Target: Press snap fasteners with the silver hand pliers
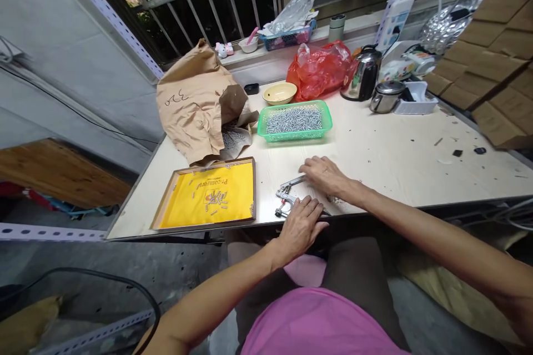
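From here, the pale surface carries a crumpled paper bag, then a shallow tray lined in yellow, then a green basket heaped with metal pieces. At the front edge, the right hand curls its fingers over the upper bar of a metal hand tool; the left hand lies over its lower part, fingers nearly together, thumb apart — whether either pinches, I can't tell. The step seems to be handling the tool; working it further calls for steadying both arms. Smallest, loose pieces dot the tray.
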Tool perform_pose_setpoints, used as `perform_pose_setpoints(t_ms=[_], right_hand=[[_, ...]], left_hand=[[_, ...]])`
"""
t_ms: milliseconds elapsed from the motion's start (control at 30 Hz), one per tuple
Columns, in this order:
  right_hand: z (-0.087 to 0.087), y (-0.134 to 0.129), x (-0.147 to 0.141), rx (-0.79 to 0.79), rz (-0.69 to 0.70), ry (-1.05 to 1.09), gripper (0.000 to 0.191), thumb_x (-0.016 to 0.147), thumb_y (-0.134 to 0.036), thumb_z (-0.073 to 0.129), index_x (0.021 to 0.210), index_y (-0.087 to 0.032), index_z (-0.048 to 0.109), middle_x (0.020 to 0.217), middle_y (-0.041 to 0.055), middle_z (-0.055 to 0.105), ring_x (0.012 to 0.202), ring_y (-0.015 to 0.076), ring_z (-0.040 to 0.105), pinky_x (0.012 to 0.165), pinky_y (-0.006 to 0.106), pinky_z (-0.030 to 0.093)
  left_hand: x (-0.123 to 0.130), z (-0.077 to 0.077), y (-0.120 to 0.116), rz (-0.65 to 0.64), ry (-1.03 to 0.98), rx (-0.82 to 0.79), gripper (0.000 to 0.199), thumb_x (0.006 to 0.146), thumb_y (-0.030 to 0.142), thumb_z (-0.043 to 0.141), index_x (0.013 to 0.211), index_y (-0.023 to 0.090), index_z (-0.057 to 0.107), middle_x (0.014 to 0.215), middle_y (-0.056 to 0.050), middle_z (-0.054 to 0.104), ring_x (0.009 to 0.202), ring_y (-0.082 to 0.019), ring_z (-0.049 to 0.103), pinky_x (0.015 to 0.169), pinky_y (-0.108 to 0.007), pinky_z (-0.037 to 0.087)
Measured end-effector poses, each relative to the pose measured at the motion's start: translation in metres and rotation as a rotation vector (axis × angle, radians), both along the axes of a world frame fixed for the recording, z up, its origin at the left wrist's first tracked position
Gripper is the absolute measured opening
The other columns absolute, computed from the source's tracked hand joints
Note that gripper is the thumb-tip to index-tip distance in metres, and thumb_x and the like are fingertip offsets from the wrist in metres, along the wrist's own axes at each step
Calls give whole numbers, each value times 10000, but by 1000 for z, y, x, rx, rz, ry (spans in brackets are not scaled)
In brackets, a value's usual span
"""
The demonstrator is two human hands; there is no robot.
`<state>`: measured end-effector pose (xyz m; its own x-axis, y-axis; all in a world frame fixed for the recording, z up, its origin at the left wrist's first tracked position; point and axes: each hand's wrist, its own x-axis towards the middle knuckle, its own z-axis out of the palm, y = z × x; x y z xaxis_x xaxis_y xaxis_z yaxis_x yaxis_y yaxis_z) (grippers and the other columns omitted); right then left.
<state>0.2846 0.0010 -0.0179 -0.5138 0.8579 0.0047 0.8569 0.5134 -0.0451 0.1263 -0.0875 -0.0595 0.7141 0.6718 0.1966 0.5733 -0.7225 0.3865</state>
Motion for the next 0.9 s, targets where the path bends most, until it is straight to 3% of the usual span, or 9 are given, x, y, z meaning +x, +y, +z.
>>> perform_pose_setpoints(t_ms=[133,233,333,433,600,667,767,833,900], right_hand=[[10,-16,-52,-44,409,10,107,859,-253,571,866,-238,677,967,66,601,945,229,454,697,327,315],[1,-26,-77,-50,507,-29,147,855,-185,549,759,-184,660,923,93,599,925,222,458,716,335,332],[-13,-24,-85,-58,509,4,140,851,-135,527,772,-163,640,861,90,613,888,208,493,743,330,355],[-11,-11,-87,-42,446,232,144,875,-150,484,847,-172,623,837,62,626,822,184,531,755,308,389],[41,29,-75,209,176,711,196,920,-231,392,944,-182,581,873,59,619,797,174,561,743,300,443],[64,51,-61,341,60,712,214,922,-273,399,962,-190,592,893,70,622,823,199,572,767,332,449],[84,80,-38,486,-77,582,272,918,-329,420,1059,-186,604,979,109,607,914,252,572,794,384,451],[84,86,-26,523,-135,528,323,916,-353,433,1144,-181,584,1029,124,586,913,259,577,778,394,464],[74,79,-20,498,-124,531,341,922,-361,428,1174,-183,573,1046,120,577,879,243,588,769,391,479]], left_hand=[[-1,-10,-5,27,-28,-81,409,909,359,468,1256,147,510,1240,-147,587,1201,-290,514,1003,-465,414],[-4,-17,-10,59,-11,-117,445,903,410,464,1242,132,535,1185,-149,622,1128,-307,564,972,-460,431],[-6,-16,-7,26,-2,-107,503,907,470,436,1272,133,517,1232,-141,600,1177,-302,529,995,-441,409],[-4,-9,1,14,-9,-80,544,916,488,402,1330,137,450,1302,-139,550,1221,-285,491,1008,-424,400],[-6,5,19,0,-59,48,455,929,438,401,1271,152,489,1292,-130,539,1259,-243,441,1036,-370,392],[-23,11,32,131,-100,72,384,929,367,426,1246,166,510,1239,-121,563,1198,-222,480,989,-347,437],[-73,21,63,505,-100,85,271,920,228,432,1134,197,594,1074,-93,604,1020,-199,538,872,-332,489],[-113,26,86,708,-6,143,271,915,170,410,1071,202,629,1002,-83,596,975,-207,525,847,-353,476],[-150,29,105,793,127,183,291,901,136,417,1091,207,625,993,-84,583,986,-216,504,825,-348,459]])
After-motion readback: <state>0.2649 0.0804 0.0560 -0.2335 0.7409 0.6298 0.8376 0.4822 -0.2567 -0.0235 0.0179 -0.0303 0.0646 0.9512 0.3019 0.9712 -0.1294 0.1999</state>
